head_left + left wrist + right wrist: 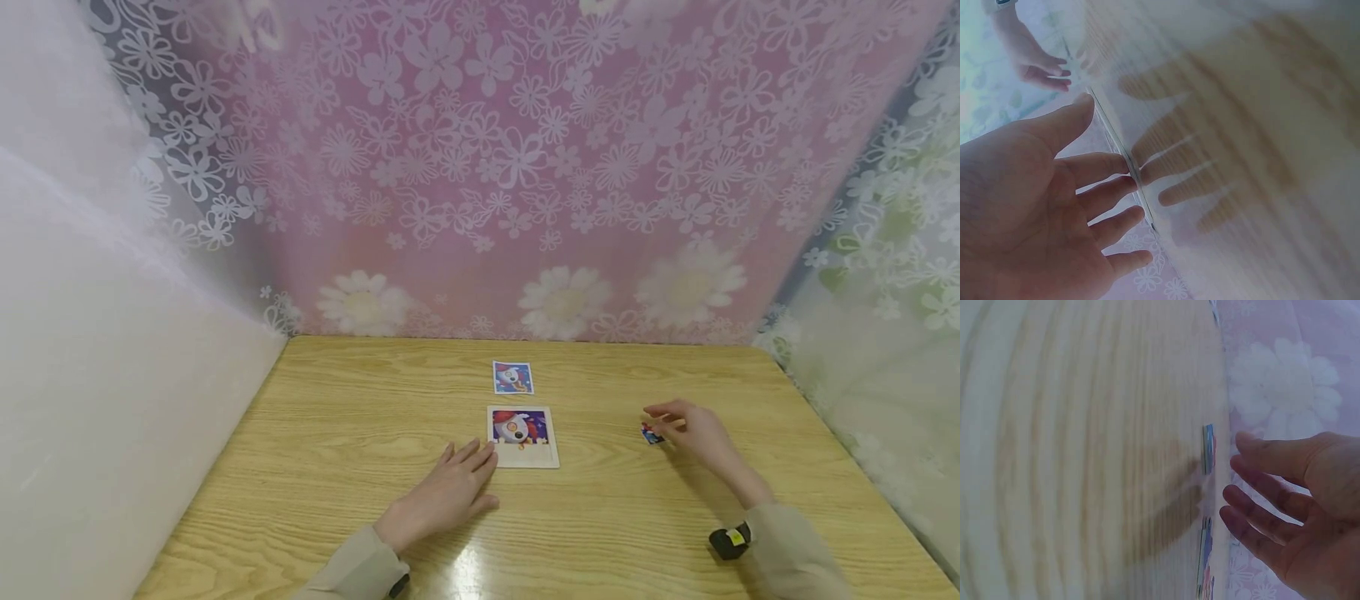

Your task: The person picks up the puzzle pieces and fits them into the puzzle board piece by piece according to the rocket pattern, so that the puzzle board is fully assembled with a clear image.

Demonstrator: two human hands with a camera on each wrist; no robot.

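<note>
A square picture puzzle in a pale tray shows a white dog with red ears. A blank pale strip runs along its lower part. My left hand lies beside the tray, fingers straight and fingertips at its left edge; the left wrist view shows that palm with fingers spread. To the right, my right hand hangs over small colourful puzzle pieces, thumb and index finger close to them. In the right wrist view, thumb and fingers stand apart near a thin blue-edged stack, with nothing gripped.
Behind the tray lies a smaller card with a similar dog picture. The wooden table meets a pink flowered backdrop at the back. A white wall flanks the left side. A black device is on the right wrist.
</note>
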